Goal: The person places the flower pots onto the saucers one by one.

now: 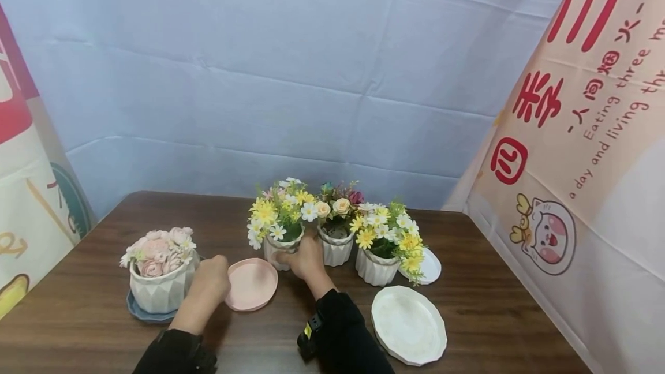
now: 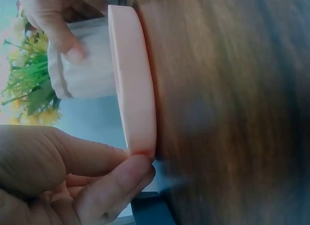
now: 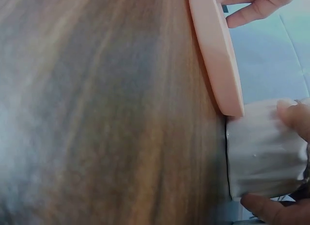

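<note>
Head view, left hand: the left hand (image 1: 209, 283) rests at the left rim of the pink saucer (image 1: 251, 284), fingers bent onto its edge, pinching it.
Head view, pink saucer: it lies on the brown table (image 1: 93, 305), near the middle, just left of the daisy pot (image 1: 282, 247) and right of the pink-rose pot (image 1: 162, 287).
Head view, right hand: the right hand (image 1: 306, 260) wraps the white ribbed daisy pot from its near side, fingers curled round the body under the yellow and white flowers.
Head view, surroundings: the pink-rose pot stands on a blue saucer (image 1: 148, 314) at the left. A middle pot (image 1: 336, 247) with peach roses stands just right of the daisy pot, and a third flower pot (image 1: 376, 267) further right. A white saucer (image 1: 409, 324) lies near and right; another white saucer (image 1: 429, 266) sits behind the third pot.

Left wrist view, left hand: thumb and forefinger (image 2: 116, 184) close on the pink saucer's (image 2: 133, 84) rim, clamped on its edge.
Left wrist view, far side: the daisy pot (image 2: 85, 65) stands just beyond the saucer, the right hand's fingers (image 2: 58, 21) on it.

Right wrist view, right hand: a fingertip (image 3: 295, 116) and thumb grip the daisy pot (image 3: 264, 147) from both sides.
Right wrist view, pink saucer: the saucer's (image 3: 218, 55) rim meets or nearly meets the pot; contact cannot be told.
</note>
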Action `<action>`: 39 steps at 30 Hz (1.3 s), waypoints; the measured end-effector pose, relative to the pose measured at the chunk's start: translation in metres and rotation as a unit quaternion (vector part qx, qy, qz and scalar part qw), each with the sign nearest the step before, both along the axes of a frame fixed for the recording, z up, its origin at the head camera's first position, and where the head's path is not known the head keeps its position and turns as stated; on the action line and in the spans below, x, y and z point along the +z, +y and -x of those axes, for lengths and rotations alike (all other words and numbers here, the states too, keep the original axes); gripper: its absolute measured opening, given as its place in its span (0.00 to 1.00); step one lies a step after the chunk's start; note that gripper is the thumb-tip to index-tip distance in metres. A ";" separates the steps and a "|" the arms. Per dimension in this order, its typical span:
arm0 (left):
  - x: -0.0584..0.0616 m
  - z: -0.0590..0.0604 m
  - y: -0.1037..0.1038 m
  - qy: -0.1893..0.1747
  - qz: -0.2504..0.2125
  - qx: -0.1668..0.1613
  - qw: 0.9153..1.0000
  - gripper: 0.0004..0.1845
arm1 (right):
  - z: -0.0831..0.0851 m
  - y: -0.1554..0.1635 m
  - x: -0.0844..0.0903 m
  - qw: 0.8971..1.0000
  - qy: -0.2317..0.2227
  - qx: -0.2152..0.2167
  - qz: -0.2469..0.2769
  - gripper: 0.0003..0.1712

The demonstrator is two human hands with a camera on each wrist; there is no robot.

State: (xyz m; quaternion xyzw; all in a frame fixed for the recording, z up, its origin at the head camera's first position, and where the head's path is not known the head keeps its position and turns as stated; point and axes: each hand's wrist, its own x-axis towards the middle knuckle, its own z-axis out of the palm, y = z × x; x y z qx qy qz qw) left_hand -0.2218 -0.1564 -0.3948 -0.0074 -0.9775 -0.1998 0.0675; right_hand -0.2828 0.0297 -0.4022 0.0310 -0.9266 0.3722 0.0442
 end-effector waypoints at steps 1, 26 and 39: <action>0.000 0.000 0.000 -0.001 -0.001 0.000 1.000 0.03 | 0.000 0.000 -0.001 1.000 -0.003 0.000 0.009 0.54; -0.005 0.002 -0.005 -0.034 -0.038 -0.003 0.999 0.07 | 0.000 0.001 -0.011 0.992 0.021 0.013 0.126 0.52; -0.005 0.003 -0.007 -0.029 -0.045 -0.005 0.999 0.09 | -0.001 0.002 -0.005 0.984 0.056 0.030 0.169 0.53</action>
